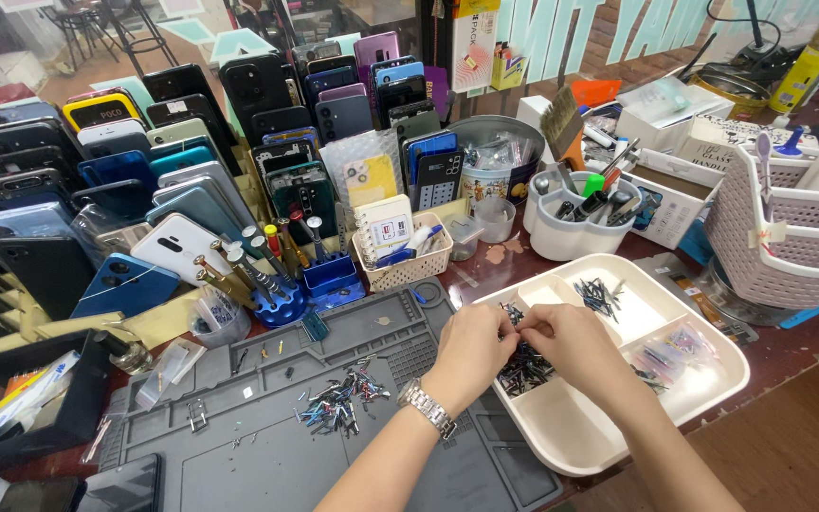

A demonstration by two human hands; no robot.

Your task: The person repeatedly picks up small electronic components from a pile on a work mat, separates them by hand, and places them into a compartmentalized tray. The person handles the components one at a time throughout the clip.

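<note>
Hands sorting small dark parts over a white divided tray (pixel 561 446) at lower right of the frame.

Left hand (pixel 471 346) and right hand (pixel 571 343) meet above a pile of tiny dark parts (pixel 523 370) in the tray; each grip is pinched narrow, apparently on one such part, though fingers hide it. Another heap (pixel 338 400) lies on the grey mat (pixel 239 465) at lower centre of the desk.

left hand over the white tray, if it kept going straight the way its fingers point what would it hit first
Probably the right hand, which faces the left hand fingertip to fingertip above the dark pile of small parts in the white divided plastic tray; depth is unclear.
</note>
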